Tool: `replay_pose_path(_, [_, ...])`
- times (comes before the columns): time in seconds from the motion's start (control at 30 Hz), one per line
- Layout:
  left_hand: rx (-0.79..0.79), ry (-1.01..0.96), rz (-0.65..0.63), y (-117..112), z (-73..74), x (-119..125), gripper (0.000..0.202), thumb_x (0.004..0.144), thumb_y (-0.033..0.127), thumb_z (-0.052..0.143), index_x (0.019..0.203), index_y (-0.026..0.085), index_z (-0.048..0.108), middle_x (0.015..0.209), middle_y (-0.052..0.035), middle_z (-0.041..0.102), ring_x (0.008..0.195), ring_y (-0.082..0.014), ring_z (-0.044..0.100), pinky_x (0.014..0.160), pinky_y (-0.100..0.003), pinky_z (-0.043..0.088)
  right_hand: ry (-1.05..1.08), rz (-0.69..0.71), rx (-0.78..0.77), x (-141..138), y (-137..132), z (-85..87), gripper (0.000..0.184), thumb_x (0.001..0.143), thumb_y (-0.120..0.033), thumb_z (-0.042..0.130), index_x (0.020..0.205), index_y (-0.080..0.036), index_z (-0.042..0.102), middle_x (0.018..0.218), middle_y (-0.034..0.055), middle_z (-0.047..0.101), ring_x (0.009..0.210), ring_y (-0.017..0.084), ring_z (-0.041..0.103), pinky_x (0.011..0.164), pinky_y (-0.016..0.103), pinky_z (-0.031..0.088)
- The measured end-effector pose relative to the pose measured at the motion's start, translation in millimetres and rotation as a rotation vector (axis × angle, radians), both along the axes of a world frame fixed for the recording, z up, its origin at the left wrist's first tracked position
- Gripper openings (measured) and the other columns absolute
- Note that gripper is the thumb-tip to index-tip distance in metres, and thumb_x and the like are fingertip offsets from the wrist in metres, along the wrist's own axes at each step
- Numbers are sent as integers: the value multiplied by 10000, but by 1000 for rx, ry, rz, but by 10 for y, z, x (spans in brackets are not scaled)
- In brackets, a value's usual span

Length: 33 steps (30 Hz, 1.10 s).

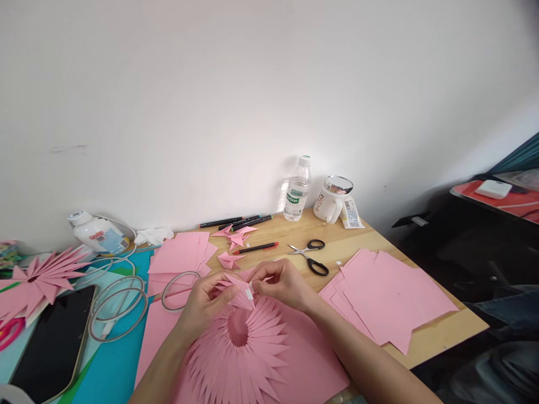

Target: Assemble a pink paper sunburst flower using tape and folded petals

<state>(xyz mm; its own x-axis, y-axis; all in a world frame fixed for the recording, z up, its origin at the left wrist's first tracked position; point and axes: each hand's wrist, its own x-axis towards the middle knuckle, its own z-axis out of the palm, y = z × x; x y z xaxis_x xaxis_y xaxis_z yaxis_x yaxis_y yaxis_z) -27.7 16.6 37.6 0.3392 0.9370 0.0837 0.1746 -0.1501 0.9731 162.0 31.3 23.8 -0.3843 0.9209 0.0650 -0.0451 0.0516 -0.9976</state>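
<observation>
A large pink folded-paper ring (261, 350) with pointed pleats lies on a pink sheet in front of me. My left hand (208, 300) is closed on a raised, folded end of that ring, thumb on top. On this end sits a small white tape strip (249, 294). My right hand (280, 283) pinches at the strip's upper edge; what is between its fingertips is hidden. Just beyond the hands lie pink paper scraps (229, 260), a red-and-black pen (255, 248) and open black-handled scissors (309, 255).
Pink sheets (391, 292) are stacked at right, more pink paper (181, 252) at left. A water bottle (297, 191), mug (332, 199) and black markers (236, 223) stand or lie by the wall. At left are a phone (54, 342), coiled cable (118, 308) and pleated pink paper fan (42, 278).
</observation>
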Motion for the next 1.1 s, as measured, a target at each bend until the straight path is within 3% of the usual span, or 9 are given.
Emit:
replay_pose_path(0.13, [-22,-117,49,3,-24,-10,175,774,322,648,794,155,695,850,-87,705,800,-221,646,711,-315,516,139,-92,-210,1,55,-20,206,681,-341,714,643,-142,676,651,20,656,567,119,598,580,257,498])
replay_pose_path(0.23, [-78,-311,225,21,-55,6,194,749,338,671,825,160,672,834,-72,706,775,-219,652,667,-324,538,359,-167,-174,63,95,18,369,722,-445,685,517,-151,595,635,15,623,575,107,588,596,259,506])
replay_pose_path(0.33, [-101,-441,307,36,-54,27,215,735,340,682,863,170,653,872,-65,714,807,-232,661,658,-354,559,522,76,-110,159,83,78,451,679,-442,735,440,-153,484,606,0,569,546,106,577,523,248,491])
replay_pose_path(0.4, [-88,-450,323,34,-44,40,226,735,340,683,871,162,648,891,-73,717,821,-243,666,673,-376,566,471,295,-100,192,43,105,358,574,-394,818,577,-159,549,657,1,604,584,134,611,526,264,504])
replay_pose_path(0.47, [-61,-426,327,23,-40,54,239,743,336,677,893,152,651,911,-85,717,843,-252,668,709,-393,565,336,348,-55,171,-5,113,346,574,-375,822,696,-158,581,675,13,638,591,138,618,536,261,504])
replay_pose_path(0.63, [32,-322,356,0,-88,78,293,747,329,674,976,148,656,1003,-105,699,968,-271,636,791,-382,549,7,-253,477,-24,-76,70,107,763,-268,687,719,-176,657,704,21,644,633,116,581,565,231,480])
replay_pose_path(0.7, [60,-253,380,-5,-114,79,297,742,346,674,964,151,657,1040,-105,685,973,-268,631,776,-368,555,-52,-381,656,-86,-86,41,61,791,-228,657,832,-208,696,787,30,656,688,125,591,598,243,496])
replay_pose_path(0.8, [96,-145,388,-16,-130,84,266,753,349,660,942,162,657,1056,-91,675,981,-250,623,790,-350,547,-93,-441,752,-134,-98,-2,122,812,-185,632,897,-230,707,807,34,663,698,125,604,602,245,502])
replay_pose_path(1.1, [214,76,400,-81,-105,174,158,809,325,590,895,195,619,971,-59,678,944,-217,623,795,-316,505,-192,-463,659,-185,-105,-113,75,817,-201,607,821,-204,682,750,33,663,634,127,605,560,244,504])
